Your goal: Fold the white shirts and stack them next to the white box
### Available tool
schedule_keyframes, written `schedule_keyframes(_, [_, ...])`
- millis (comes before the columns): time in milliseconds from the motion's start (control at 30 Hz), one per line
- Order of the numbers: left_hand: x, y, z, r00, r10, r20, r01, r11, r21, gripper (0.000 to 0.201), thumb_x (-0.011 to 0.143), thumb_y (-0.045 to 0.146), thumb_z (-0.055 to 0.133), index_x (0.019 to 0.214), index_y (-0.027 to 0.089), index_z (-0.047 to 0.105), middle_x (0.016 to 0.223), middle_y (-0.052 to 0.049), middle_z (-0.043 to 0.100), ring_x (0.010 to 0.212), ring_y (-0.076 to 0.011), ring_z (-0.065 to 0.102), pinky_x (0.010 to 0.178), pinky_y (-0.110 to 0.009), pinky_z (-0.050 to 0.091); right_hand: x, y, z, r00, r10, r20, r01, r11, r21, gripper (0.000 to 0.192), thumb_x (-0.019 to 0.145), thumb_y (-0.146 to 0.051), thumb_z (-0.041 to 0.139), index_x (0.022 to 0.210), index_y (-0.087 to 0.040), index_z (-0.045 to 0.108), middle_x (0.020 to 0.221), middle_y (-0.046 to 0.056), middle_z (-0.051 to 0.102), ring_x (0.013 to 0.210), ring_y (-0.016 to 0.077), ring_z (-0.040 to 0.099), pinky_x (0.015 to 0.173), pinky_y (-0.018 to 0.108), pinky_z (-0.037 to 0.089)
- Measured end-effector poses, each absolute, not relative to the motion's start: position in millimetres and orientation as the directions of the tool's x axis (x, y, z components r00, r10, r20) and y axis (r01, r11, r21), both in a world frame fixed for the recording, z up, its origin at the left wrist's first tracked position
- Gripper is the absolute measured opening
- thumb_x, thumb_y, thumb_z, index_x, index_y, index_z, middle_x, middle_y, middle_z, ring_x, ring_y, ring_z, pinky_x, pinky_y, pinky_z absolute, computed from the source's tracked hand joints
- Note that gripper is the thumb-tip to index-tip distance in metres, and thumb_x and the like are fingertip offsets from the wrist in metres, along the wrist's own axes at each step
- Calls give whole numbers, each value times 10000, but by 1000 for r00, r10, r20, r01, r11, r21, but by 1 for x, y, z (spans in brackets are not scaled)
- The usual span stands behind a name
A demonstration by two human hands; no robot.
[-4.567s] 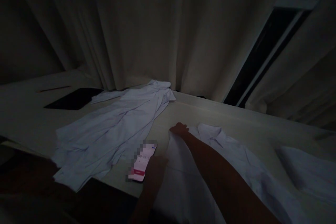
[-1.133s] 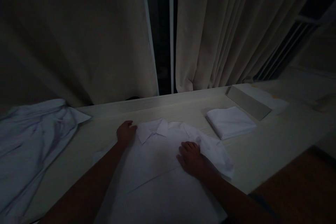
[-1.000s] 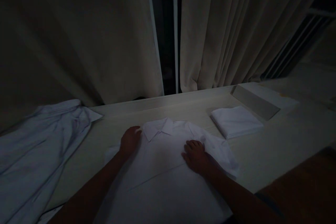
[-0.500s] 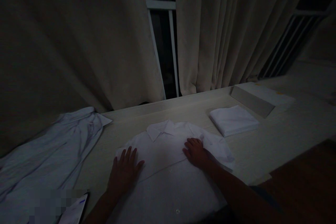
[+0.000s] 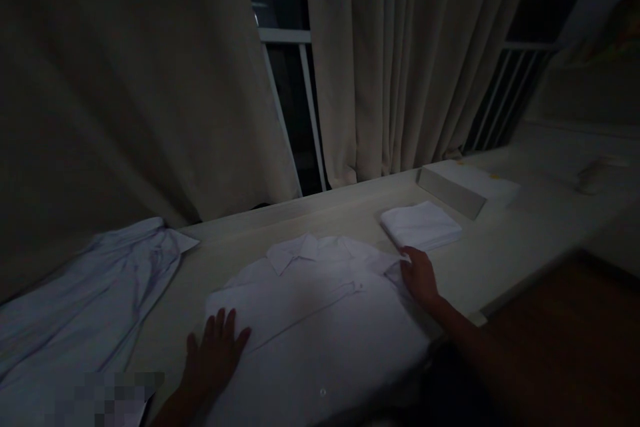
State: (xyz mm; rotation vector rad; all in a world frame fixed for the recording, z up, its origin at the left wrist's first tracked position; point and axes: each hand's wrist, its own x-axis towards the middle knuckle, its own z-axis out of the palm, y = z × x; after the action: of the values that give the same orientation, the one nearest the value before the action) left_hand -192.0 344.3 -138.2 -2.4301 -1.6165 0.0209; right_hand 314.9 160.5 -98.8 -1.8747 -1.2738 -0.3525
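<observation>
A white collared shirt [image 5: 310, 300] lies flat, front up, on the pale table [image 5: 500, 253] in dim light. My left hand [image 5: 213, 355] rests flat with fingers spread on the shirt's lower left side. At the shirt's right shoulder my right hand [image 5: 419, 275] touches the edge of the sleeve, fingers curled on the cloth. Whether it pinches the fabric cannot be told in this light.
A folded white cloth [image 5: 420, 225] sits just beyond my right hand. A crumpled light-blue shirt [image 5: 85, 300] lies at the left. A low grey box [image 5: 463, 187] stands behind the folded cloth. Curtains [image 5: 390, 60] and a window frame back the table.
My left hand slid from the collar down to the shirt's lower left. My right hand moved from the chest out to the right sleeve, which now lies flatter. The view shifted.
</observation>
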Motion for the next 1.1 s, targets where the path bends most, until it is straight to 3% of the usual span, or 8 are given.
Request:
schedule_keyframes(167, [-102,327,-123,628,772,94,778,-622,-91,564,929,388,275,1396,124,450,1528,-138,327,1415,-300,276,1145,-498,200,318,109,-103,703,627,336,704,-548,-452,493,931,-509,392,1129,-111,604,1077,202,643,1036,297,591,908,402,440])
schedule_keyframes(333, [33,285,-108,758,645,96,631,-762,143,601,924,449,342,1455,169,357,1558,-113,258,1438,-278,226,1153,-494,208,301,96,-113,680,733,29,699,-635,-329,400,817,-524,582,924,-145,650,940,159,666,892,273,634,751,335,463])
schedule_keyframes(467, [79,269,-123,732,677,78,653,-730,203,649,914,521,342,1486,221,289,1569,-126,219,1435,-335,210,1122,-580,201,305,112,-82,675,726,129,721,-613,-324,148,840,-224,528,896,-151,644,928,114,660,839,214,625,699,283,431])
schedule_keyframes(533, [82,267,-133,714,689,128,661,-723,201,641,922,539,300,1485,233,295,1567,-123,232,1439,-327,199,1133,-576,166,311,127,-46,634,715,293,772,-563,-296,277,802,-108,503,1048,-161,618,1036,105,644,877,203,609,714,278,421])
schedule_keyframes(700, [76,265,-144,686,691,229,661,-723,202,652,928,547,269,1493,222,273,1564,-112,251,1450,-301,175,1156,-540,126,305,170,52,110,815,569,990,-143,13,366,896,-79,432,1188,-228,596,1307,101,546,1154,256,476,932,391,367])
schedule_keyframes(867, [77,264,-146,669,701,247,667,-713,217,684,924,548,272,1497,176,259,1553,-121,277,1445,-299,192,1162,-522,137,290,173,56,-231,841,489,973,188,136,309,963,-136,411,1143,-263,628,1192,71,623,1130,231,491,1073,488,233])
schedule_keyframes(967, [82,265,-146,635,734,240,695,-679,237,671,927,516,297,1481,138,297,1526,-153,327,1428,-316,239,1155,-538,148,296,150,15,-149,922,356,981,93,170,231,905,-105,500,938,-221,696,978,102,678,1055,255,535,1088,517,205])
schedule_keyframes(1100, [94,268,-136,658,721,219,667,-693,274,486,938,404,352,1337,181,517,1455,-151,444,1382,-321,327,1121,-550,213,306,116,-28,169,976,134,954,-196,225,201,767,-41,596,667,-180,701,774,161,692,921,332,600,1052,620,165])
